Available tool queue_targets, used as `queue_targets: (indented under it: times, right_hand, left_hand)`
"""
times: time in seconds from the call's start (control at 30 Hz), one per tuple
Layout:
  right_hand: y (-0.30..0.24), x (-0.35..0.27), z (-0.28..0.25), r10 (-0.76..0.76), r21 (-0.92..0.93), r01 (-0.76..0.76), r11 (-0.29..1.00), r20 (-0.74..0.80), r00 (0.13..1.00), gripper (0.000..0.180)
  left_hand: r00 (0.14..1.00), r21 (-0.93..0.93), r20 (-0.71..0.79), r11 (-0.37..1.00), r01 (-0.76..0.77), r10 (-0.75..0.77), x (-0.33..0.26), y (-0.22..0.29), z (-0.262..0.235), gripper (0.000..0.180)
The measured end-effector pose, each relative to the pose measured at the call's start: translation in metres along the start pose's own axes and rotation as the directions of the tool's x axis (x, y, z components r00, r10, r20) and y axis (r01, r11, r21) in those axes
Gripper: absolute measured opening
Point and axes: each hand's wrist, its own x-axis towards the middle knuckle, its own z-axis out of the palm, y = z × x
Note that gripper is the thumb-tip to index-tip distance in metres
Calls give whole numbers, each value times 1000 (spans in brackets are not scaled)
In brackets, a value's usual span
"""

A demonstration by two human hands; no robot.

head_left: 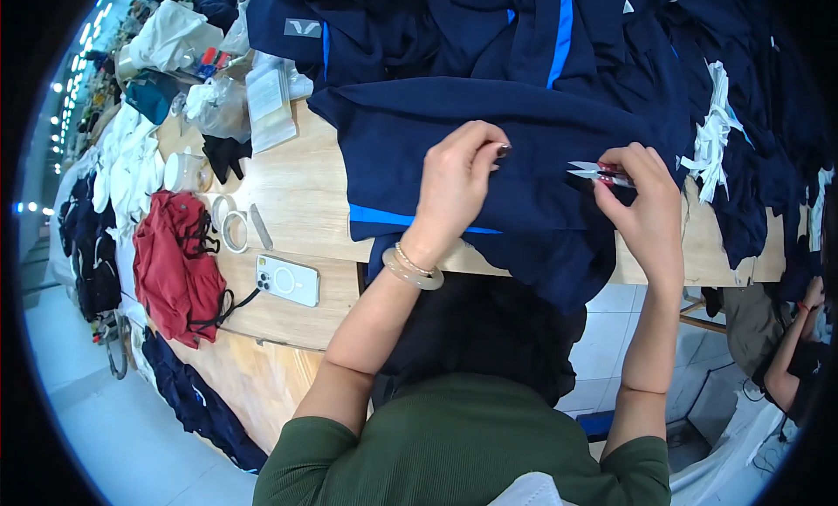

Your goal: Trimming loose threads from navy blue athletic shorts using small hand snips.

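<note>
A navy garment with a bright blue stripe (384, 215) lies spread on the wooden table in front of me, its near part hanging over the edge. Thumb and fingertips pinched together, my left hand (456, 173) is just above the middle of this cloth; anything between the fingertips is too small to make out. To the right, my right hand (648, 196) grips a pair of thread snips (583, 170) with red on the handle. Their pointed blades face left, toward my left hand, and appear slightly apart.
More navy garments (419, 35) are heaped at the far side. White strips (716, 131) lie on the right. Left on the table (305, 205) are a phone (288, 280), tape rolls (235, 231), a red cloth bag (179, 266) and plastic bags (218, 106). Another person's arm (790, 336) shows at far right.
</note>
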Motion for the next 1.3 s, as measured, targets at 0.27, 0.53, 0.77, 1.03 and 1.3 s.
queue_targets:
  times: [0.27, 0.53, 0.77, 1.03, 1.3]
  right_hand:
    - [14, -8, -2, 101, 101, -91, 991, -91, 991, 19]
    - [14, -11, -3, 126, 117, -116, 986, -76, 989, 20]
    - [16, -7, 5, 65, 155, -53, 986, -72, 995, 19]
    - [17, -2, 7, -5, 45, 8, 999, -62, 998, 15]
    - [16, -4, 4, 32, 85, -25, 996, -78, 996, 15]
  left_hand:
    - [985, 77, 120, 988, -134, 124, -4, -5, 1, 15]
    - [906, 194, 294, 909, -369, 304, 8, -14, 36, 13]
    - [955, -16, 290, 998, -58, 61, 13, -21, 30, 7]
    - [965, -60, 246, 996, -72, 84, 9, -12, 29, 8]
    - [896, 161, 301, 908, -386, 327, 13, -17, 40, 9]
